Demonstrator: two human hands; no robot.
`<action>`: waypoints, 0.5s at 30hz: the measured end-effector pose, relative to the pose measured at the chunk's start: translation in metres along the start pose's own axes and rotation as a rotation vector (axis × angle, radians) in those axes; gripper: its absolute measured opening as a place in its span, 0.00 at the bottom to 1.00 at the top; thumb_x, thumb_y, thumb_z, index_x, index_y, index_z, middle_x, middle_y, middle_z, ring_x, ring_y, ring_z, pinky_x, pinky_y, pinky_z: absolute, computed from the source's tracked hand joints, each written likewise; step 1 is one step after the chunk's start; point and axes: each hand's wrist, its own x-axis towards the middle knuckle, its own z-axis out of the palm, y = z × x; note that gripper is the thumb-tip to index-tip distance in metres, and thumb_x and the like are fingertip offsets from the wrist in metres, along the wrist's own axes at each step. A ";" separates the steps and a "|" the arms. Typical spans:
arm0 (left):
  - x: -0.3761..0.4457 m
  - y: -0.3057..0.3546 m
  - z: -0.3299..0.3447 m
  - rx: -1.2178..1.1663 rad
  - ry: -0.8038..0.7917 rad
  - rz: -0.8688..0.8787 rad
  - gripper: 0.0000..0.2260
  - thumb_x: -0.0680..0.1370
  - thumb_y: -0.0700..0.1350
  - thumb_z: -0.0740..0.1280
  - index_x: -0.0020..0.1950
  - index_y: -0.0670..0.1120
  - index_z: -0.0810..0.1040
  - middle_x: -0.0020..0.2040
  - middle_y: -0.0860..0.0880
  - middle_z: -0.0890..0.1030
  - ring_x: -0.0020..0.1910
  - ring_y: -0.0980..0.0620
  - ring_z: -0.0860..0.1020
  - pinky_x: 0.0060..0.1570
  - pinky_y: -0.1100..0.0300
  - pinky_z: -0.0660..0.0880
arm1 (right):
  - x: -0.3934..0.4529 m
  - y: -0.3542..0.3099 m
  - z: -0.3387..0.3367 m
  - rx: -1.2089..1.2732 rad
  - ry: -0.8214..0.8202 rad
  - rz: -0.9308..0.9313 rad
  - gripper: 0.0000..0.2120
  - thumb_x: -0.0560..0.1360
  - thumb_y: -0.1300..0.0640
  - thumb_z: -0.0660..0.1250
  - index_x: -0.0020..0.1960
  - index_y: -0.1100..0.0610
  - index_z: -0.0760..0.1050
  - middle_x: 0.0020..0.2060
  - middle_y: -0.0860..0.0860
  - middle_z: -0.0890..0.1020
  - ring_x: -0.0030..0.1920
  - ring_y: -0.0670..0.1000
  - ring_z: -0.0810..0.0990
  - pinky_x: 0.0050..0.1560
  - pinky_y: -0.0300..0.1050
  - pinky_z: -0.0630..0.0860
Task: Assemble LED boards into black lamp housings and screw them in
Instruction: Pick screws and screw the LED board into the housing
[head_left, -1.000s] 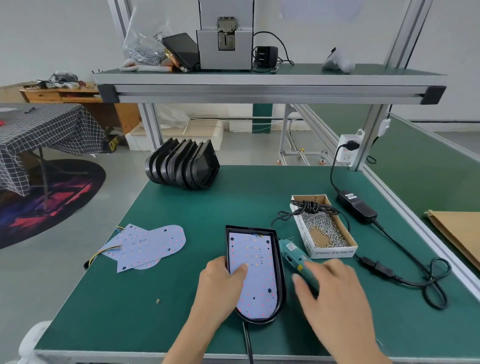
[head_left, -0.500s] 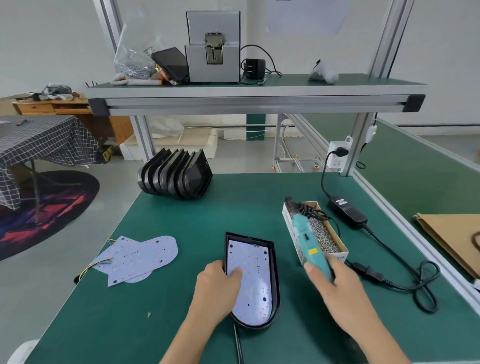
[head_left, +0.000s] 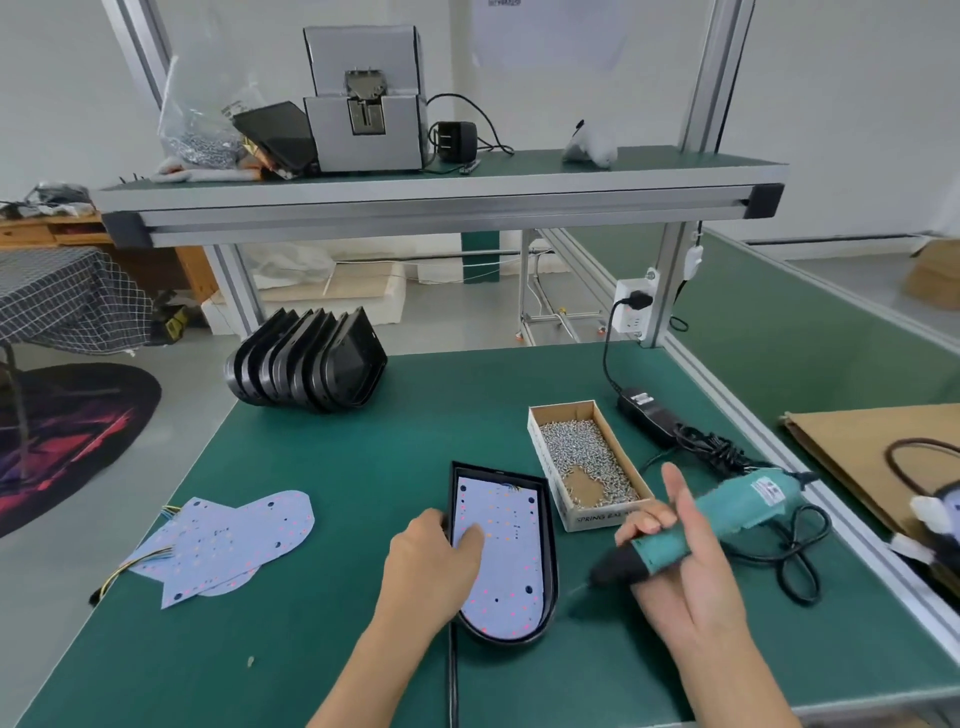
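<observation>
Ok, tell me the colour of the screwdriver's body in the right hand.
Teal, with a black nose; the electric screwdriver shows only in the head view.

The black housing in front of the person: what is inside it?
A pale LED board lies inside the black housing, filling it. The left hand presses its left part, hiding that area. What is under the board cannot be seen.

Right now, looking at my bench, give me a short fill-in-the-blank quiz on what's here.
1. The right hand holds a teal electric ____.
2. The left hand rests on the LED board inside a ____ lamp housing.
3. The cardboard box is full of ____.
4. Spare LED boards lie to the housing's ____.

Missing words: screwdriver; black; screws; left
</observation>
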 end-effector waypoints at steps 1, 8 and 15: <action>-0.002 0.000 0.000 0.011 0.007 0.006 0.18 0.79 0.55 0.67 0.39 0.44 0.67 0.35 0.49 0.74 0.34 0.48 0.70 0.36 0.54 0.69 | 0.001 0.003 -0.003 -0.018 -0.004 -0.005 0.14 0.80 0.53 0.66 0.65 0.49 0.79 0.34 0.45 0.69 0.32 0.44 0.71 0.42 0.40 0.75; -0.015 0.005 -0.010 0.152 0.228 0.174 0.26 0.78 0.58 0.70 0.71 0.47 0.74 0.59 0.52 0.79 0.59 0.49 0.76 0.55 0.57 0.70 | -0.002 0.011 -0.009 0.076 0.028 -0.041 0.11 0.78 0.45 0.68 0.49 0.53 0.81 0.27 0.43 0.65 0.24 0.43 0.64 0.30 0.38 0.69; 0.013 0.059 0.008 0.106 0.147 0.755 0.04 0.77 0.44 0.72 0.45 0.51 0.79 0.41 0.58 0.80 0.46 0.53 0.75 0.49 0.52 0.74 | -0.002 0.007 -0.014 0.185 0.055 -0.012 0.10 0.76 0.45 0.71 0.45 0.52 0.79 0.27 0.42 0.64 0.24 0.42 0.64 0.31 0.36 0.67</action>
